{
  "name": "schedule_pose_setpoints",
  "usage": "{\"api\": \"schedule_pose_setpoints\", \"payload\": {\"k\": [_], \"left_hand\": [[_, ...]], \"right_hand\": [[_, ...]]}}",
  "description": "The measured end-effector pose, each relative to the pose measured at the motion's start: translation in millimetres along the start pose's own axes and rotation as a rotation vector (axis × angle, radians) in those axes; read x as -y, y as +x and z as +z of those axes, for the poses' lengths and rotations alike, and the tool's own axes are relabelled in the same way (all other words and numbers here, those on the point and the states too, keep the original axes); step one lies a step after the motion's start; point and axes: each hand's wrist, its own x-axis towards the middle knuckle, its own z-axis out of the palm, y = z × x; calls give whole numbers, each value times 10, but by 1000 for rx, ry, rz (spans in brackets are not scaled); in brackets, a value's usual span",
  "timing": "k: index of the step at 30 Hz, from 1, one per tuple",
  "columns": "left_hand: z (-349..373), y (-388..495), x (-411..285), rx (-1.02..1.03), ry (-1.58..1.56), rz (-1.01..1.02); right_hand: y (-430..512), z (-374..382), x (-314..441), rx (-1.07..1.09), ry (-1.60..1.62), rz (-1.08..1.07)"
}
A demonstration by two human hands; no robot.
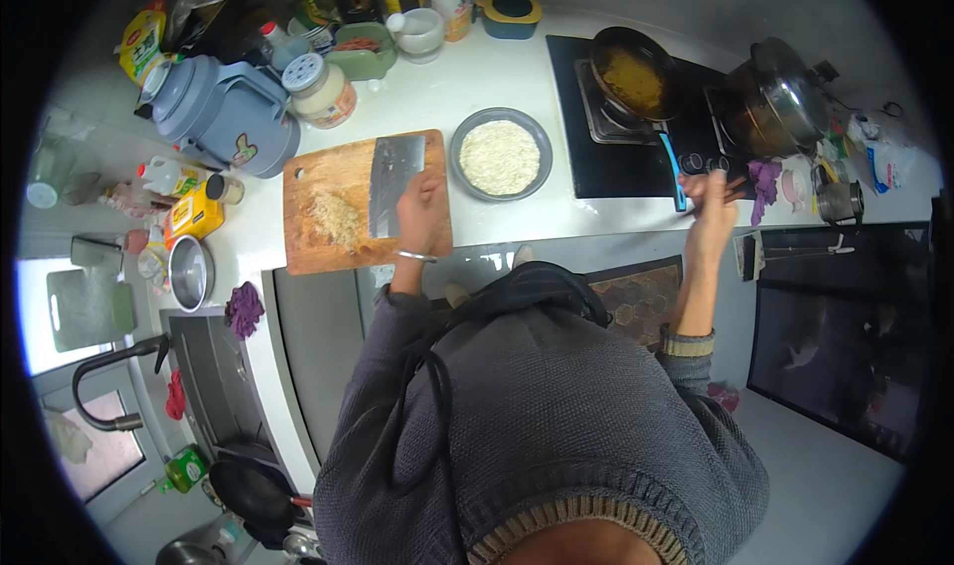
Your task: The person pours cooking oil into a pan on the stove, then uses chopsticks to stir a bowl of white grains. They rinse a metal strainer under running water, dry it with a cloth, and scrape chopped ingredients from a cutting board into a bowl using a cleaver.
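My left hand (421,203), with a bangle at the wrist, has its fingers curled in above the right part of a wooden cutting board (328,174). Behind it lies a cleaver (387,185) with a broad metal blade; its handle is hidden. Finely chopped pale food (335,218) is heaped left of the blade. My right hand (708,203) is at the front of the cooktop, beside the blue handle (673,170) of a frying pan (633,77) holding yellowish food. Thin brown sticks (736,186), probably chopsticks, show at its fingers, blurred.
A grey round dish (546,166) of pale flakes stands between board and black cooktop (570,118). A large lidded pot (771,103) occupies the right burner. Further left are a blue-grey jug (238,121), a glass jar (324,99), a steel bowl (191,274) and the sink (223,379).
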Motion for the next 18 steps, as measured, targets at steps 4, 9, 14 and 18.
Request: {"api": "schedule_pose_setpoints", "payload": {"k": [4,9,14,18], "left_hand": [[25,75,230,45,86,-27],[285,228,429,117,-263,-346],[459,354,510,108,-329,-391],[485,402,504,126,-329,-444]], "right_hand": [[360,-483,-32,-88,-818,-211],[606,-481,-501,282,-1461,173],[783,-448,-796,346,-1401,266],[908,-574,-911,316,-1341,204]]}}
